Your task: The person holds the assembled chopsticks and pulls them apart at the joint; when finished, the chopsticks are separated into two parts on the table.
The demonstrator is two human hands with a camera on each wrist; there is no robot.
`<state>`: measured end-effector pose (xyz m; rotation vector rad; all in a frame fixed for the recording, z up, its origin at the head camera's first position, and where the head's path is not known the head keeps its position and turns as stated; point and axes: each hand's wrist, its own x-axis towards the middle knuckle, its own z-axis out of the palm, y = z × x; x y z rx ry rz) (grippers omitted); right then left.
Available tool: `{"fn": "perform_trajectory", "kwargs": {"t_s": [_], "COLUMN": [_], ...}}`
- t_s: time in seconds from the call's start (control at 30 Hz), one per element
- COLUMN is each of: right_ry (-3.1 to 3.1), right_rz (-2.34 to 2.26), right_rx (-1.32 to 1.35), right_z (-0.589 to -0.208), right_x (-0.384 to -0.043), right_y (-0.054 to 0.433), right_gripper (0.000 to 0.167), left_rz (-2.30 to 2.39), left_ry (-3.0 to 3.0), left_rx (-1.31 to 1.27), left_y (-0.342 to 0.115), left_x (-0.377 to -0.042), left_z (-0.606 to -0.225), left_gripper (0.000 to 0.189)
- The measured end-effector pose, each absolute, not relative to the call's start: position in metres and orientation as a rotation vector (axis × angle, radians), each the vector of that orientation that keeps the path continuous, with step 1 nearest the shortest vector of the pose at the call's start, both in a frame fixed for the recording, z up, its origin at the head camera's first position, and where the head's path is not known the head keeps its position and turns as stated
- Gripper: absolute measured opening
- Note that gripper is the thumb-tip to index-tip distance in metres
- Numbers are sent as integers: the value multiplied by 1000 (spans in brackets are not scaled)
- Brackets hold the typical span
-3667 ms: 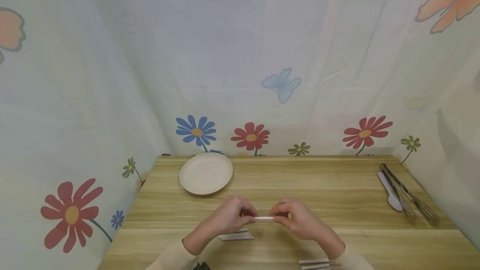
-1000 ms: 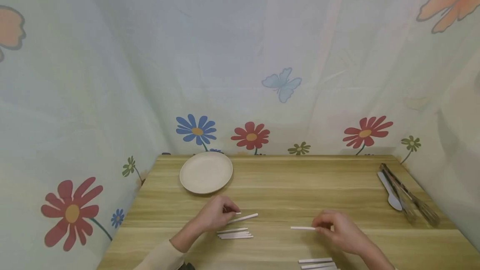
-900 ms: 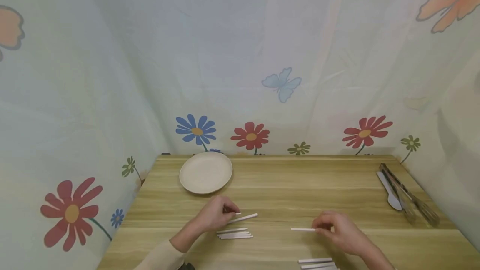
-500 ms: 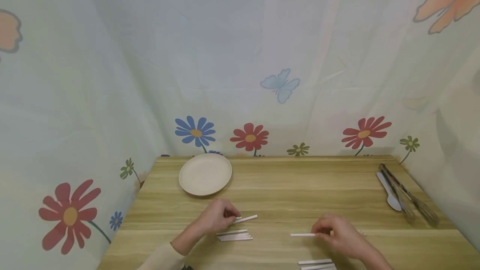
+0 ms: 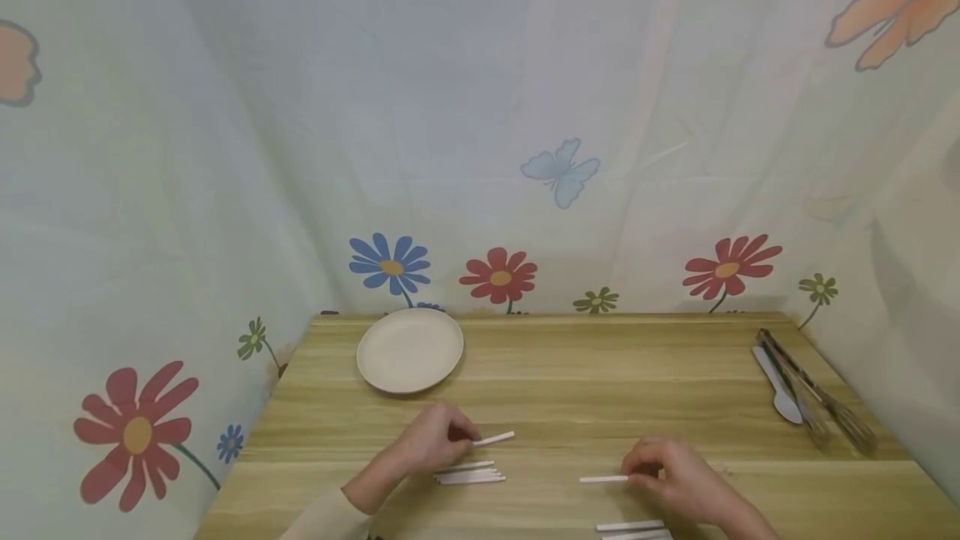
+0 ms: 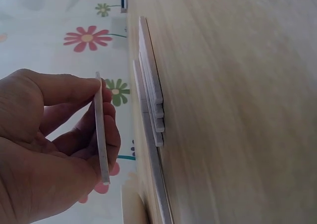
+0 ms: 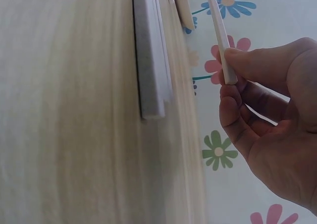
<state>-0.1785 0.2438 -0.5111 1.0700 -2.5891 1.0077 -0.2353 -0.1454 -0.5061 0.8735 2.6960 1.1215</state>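
My left hand (image 5: 435,440) pinches a short white stick (image 6: 101,130) between thumb and index finger, clearly seen in the left wrist view. In the head view that stick is mostly hidden by the fingers, and a single white stick (image 5: 497,438) shows just right of the fingertips. A small pile of white sticks (image 5: 471,478) lies on the table just nearer than this hand. To the right, my right hand (image 5: 678,480) grips another white stick (image 7: 222,40) near one end, the rest pointing left. Nearer the front edge lies a second group of white sticks (image 5: 632,527).
A round cream plate (image 5: 410,351) sits at the back left of the wooden table (image 5: 600,382). On the far right lie a white spoon (image 5: 780,394) and long dark-handled utensils (image 5: 825,402). A flower-printed curtain (image 5: 420,107) surrounds the table's back and sides.
Earlier both hands met at one white stick in the middle; now they are apart, each with a stick. A single stick appears by the left hand. Both hands have since come slightly nearer the front.
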Motion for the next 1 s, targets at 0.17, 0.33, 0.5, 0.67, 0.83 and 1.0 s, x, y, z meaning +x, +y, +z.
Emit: {"fn": "perform_trajectory", "kwargs": {"t_s": [0.17,0.33,0.5,0.67,0.83,1.0], "right_ry": [-2588,-2682,-2673,-2653,-2678,-2652], "right_rz": [1004,1067,1058,1045,1060,1047], "right_rx": [1069,1016,1026,1044,1043,1076], "right_z": [-512,-511,-511,-512,-511,-511], "right_x": [-175,-173,-171,-171,-171,-172], "right_y": [242,242,243,243,242,241], "right_gripper": [19,14,13,14,14,15], "left_rz": [1102,1095,1077,1063,1065,1059], "left_ry": [2690,2695,2699,2700,2692,2695], "left_rx": [863,865,859,870,882,871], "left_y": [-145,-146,-146,-147,-147,-147], "left_x": [-234,-234,-235,-236,-236,-236], "left_z": [-509,-511,-513,-515,-516,-515], "left_gripper": [9,10,10,9,10,10]}}
